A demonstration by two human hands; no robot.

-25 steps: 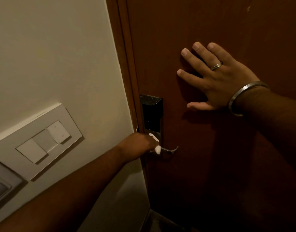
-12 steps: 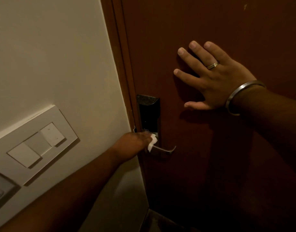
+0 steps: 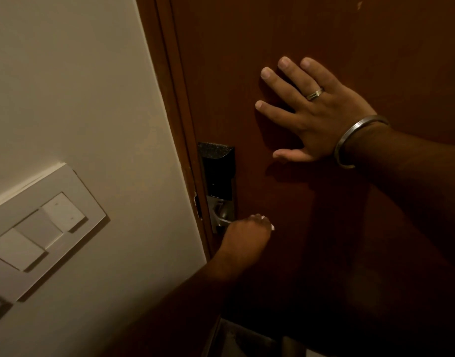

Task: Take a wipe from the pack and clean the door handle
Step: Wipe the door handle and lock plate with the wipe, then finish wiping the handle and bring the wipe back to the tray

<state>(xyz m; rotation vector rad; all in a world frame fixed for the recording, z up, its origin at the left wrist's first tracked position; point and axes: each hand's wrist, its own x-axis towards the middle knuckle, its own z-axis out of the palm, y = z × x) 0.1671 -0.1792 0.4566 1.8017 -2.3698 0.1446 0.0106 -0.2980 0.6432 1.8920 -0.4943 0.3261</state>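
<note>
One dark reddish-brown wooden door (image 3: 324,228) fills the right of the view, shut against one brown door frame (image 3: 174,99) along its left edge. One cream painted wall (image 3: 66,73) takes the left side. Dim warm light; a strip of floor shows at the bottom edge, too dark to read.

One pale grey rectangular switch plate (image 3: 87,202) is mounted on the wall at lower left, with three flat rocker switches in a row; a corner of a second plate shows at the bottom left edge.

One black-and-silver electronic lock body (image 3: 217,171) sits at the door's left edge, black upper panel, brushed metal lower part. One silver metal lever door handle (image 3: 222,219) comes out of its lower part; only the base is visible, the rest is under the hand.

Two bare forearms, two hands. Right hand (image 3: 314,112) lies flat on the door face above and right of the lock, fingers spread, holding nothing; one silver ring (image 3: 315,94) on a finger, one plain silver metal bangle (image 3: 350,140) at the wrist.

Left hand (image 3: 247,233) is curled into a closed grip around the lever, at the door's left edge just below the lock. One white wipe (image 3: 271,226) is inside that grip, pressed against the handle; only small white slivers peek out at the knuckles.
</note>
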